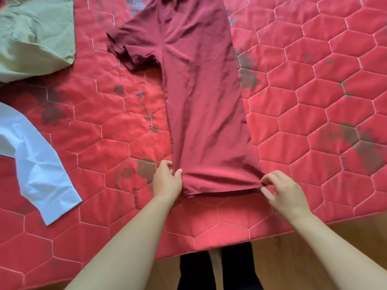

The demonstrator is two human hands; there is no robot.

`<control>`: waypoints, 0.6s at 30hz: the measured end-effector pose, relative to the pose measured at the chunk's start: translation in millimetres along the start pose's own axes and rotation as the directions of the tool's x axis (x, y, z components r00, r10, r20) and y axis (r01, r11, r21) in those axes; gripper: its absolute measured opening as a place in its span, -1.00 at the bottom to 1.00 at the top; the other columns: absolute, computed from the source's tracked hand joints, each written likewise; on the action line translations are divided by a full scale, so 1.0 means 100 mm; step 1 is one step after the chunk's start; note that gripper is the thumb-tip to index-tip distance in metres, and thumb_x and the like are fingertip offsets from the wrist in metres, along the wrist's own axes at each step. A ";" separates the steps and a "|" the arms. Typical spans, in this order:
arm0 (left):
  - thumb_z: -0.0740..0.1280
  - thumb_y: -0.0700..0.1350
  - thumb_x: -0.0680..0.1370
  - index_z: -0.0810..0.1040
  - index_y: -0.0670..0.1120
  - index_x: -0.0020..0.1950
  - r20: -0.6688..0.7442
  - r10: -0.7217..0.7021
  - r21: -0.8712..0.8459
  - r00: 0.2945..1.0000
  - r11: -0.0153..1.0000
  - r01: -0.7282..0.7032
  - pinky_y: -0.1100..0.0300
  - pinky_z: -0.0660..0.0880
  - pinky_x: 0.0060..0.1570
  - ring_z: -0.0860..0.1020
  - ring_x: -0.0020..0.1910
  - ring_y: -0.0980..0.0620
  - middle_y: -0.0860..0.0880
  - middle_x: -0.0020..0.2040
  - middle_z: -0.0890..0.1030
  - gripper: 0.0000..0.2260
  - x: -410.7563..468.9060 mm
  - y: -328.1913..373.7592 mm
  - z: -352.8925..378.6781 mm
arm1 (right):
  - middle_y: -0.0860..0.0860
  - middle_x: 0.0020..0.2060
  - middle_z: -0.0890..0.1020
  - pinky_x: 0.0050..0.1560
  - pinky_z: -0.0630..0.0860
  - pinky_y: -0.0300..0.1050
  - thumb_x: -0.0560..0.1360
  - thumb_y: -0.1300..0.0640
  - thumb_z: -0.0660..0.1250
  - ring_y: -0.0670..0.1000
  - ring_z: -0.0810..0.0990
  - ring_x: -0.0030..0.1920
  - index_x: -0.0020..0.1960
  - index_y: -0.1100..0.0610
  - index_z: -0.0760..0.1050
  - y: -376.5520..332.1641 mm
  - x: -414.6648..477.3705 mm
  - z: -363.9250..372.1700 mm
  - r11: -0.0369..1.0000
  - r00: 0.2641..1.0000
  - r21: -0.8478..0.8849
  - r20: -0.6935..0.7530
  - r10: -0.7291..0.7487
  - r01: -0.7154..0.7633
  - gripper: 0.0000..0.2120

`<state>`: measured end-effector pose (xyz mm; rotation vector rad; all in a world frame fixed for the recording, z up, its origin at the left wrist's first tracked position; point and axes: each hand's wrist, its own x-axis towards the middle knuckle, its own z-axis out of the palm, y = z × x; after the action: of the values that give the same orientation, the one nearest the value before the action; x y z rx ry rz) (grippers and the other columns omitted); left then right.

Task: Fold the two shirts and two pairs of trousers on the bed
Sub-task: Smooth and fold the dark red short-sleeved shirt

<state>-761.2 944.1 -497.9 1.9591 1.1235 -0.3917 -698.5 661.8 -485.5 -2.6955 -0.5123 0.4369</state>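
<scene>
Maroon cloth fills the middle of the head view: a short-sleeved shirt (201, 91), doubled lengthwise into a narrow strip, lies flat on the bed's red hexagon-stitched quilt (314, 80). Its long axis runs straight away from the person. The hem (217, 185) is the near end, and the collar end runs off the top edge of the picture, so the neckline cannot be seen. The stacked sleeves (129, 49) jut out to the left, well up the strip.

Both hands are at the near end, one at each hem corner. The left hand (167, 182) grips the left corner, thumb on top and fingers curled round the edge. The right hand (287, 191) pinches the right corner between thumb and fingertips, lifting it slightly off the quilt.

All the rest of the shirt lies beyond the hands, so the next fold probably calls for carrying the hem away from the body, up the strip. The protruding sleeves may need tucking in first.

A pale green garment (35, 34) is cut off at the upper left, and whether it is a shirt or trousers is unclear. Only the cuffed sleeve (41, 168) of a light blue shirt shows at the left edge. No other garment can be made out.
</scene>
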 end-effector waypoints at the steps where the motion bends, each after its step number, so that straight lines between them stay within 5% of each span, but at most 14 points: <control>1: 0.35 -0.11 0.51 0.39 -0.15 0.20 0.003 -0.013 0.012 1.000 1.000 0.013 0.12 0.35 -0.01 0.50 0.08 -0.11 -0.07 0.02 0.51 -0.69 0.00 0.02 0.00 | 0.01 -0.22 0.58 -0.26 0.53 -0.05 0.26 0.36 0.50 0.12 0.58 -0.20 -0.19 0.15 0.54 -0.01 0.01 -0.02 0.998 0.998 0.001 0.017 -0.067 0.067 -0.78; 4: 0.38 -0.09 0.48 0.24 -0.18 0.37 0.012 0.015 0.151 1.000 0.988 -0.017 0.02 0.33 0.20 0.39 0.27 -0.15 -0.17 0.30 0.36 -0.46 0.00 0.15 -0.03 | -0.02 -0.23 0.57 -0.25 0.43 -0.19 0.29 0.39 0.46 0.07 0.56 -0.21 -0.17 0.13 0.55 -0.08 0.10 -0.13 0.992 0.992 -0.006 0.014 -0.123 0.123 -0.77; 6: 0.38 -0.10 0.46 0.16 -0.15 0.43 0.002 0.155 0.313 0.988 0.938 -0.148 -0.02 0.33 0.24 0.32 0.32 -0.17 -0.16 0.37 0.25 -0.38 -0.05 0.24 -0.05 | -0.02 -0.21 0.56 -0.25 0.47 -0.15 0.31 0.36 0.44 0.06 0.56 -0.20 -0.12 0.13 0.55 -0.11 0.16 -0.19 0.995 0.993 0.013 0.066 -0.097 0.096 -0.78; 10: 0.32 -0.09 0.47 0.29 -0.02 0.37 0.211 0.442 0.461 0.872 0.742 -0.488 -0.01 0.36 0.18 0.28 0.33 -0.07 -0.02 0.39 0.24 -0.52 -0.21 0.31 0.04 | 0.01 0.01 0.54 -0.02 0.39 -0.20 0.30 0.35 0.39 0.06 0.50 0.02 0.07 0.14 0.53 -0.09 0.16 -0.18 1.000 0.968 0.007 0.249 -0.026 0.025 -0.64; 14: 0.26 -0.08 0.50 0.36 0.04 0.36 0.394 0.549 0.463 0.737 0.573 -0.676 0.02 0.29 0.27 0.18 0.43 -0.01 0.04 0.47 0.22 -0.58 -0.18 0.24 0.27 | 0.02 0.04 0.53 0.05 0.39 -0.18 0.26 0.45 0.30 0.08 0.50 0.06 0.07 0.16 0.52 0.07 0.14 -0.04 0.999 0.981 0.014 0.192 0.031 -0.034 -0.58; 18: 0.20 0.02 0.55 0.12 0.12 0.49 0.461 0.509 0.563 0.727 0.465 -0.683 -0.09 0.08 0.42 -0.03 0.51 -0.01 0.06 0.55 -0.02 -0.48 -0.04 0.06 0.47 | 0.05 -0.14 0.62 -0.09 0.37 -0.25 0.32 0.43 0.35 0.11 0.59 -0.13 -0.07 0.18 0.59 0.16 0.15 0.11 0.989 0.995 0.112 0.027 0.098 -0.101 -0.75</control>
<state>-752.7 903.9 -521.4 2.7316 -0.0031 -0.7033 -684.9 656.9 -504.7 -2.6175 -0.3486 0.5073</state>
